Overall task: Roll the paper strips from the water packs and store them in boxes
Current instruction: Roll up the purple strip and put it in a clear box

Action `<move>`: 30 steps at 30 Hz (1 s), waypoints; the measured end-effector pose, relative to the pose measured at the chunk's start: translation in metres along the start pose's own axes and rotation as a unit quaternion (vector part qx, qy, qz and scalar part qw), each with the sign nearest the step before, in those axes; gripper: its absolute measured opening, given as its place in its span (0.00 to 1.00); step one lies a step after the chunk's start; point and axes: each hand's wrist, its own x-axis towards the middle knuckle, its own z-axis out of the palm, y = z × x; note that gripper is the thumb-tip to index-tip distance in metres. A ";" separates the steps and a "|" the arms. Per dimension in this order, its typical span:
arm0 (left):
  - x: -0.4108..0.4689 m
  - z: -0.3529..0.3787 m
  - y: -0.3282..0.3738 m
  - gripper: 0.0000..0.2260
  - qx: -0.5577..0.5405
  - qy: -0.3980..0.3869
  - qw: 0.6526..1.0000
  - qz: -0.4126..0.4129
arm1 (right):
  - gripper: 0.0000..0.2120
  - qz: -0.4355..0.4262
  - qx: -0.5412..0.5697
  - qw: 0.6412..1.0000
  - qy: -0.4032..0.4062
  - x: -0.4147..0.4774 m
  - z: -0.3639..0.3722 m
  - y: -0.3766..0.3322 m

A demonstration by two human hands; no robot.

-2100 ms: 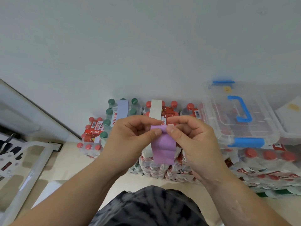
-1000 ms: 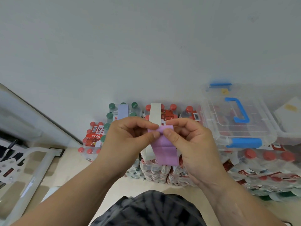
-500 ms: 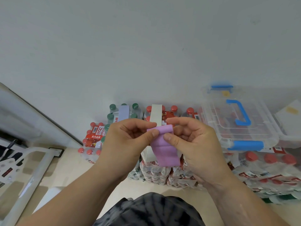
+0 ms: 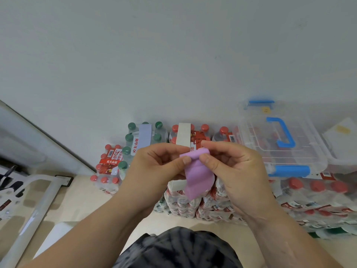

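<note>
Both raised at chest height, the left hand and right hand pinch the rolled top of a purple paper strip between thumbs and forefingers.

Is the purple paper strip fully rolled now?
No, partly rolled: purple paper strip has a small roll at its top between both hands; the rest hangs flat.

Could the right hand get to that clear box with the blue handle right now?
Probably not yet: the right hand is pinching the purple strip. The clear box sits close, unobstructed, lid shut.
</note>
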 end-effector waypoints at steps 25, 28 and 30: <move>0.001 0.002 0.002 0.13 -0.014 0.001 1.000 0.008 | 0.11 -0.032 -0.063 0.997 -0.031 0.003 -0.006 -0.002; 0.002 0.004 0.003 0.11 -0.034 0.007 0.999 0.005 | 0.11 -0.039 -0.072 0.996 -0.041 0.002 -0.005 -0.003; 0.002 0.004 0.002 0.10 -0.046 0.017 0.999 0.009 | 0.15 -0.020 -0.053 0.997 -0.043 0.001 -0.004 -0.002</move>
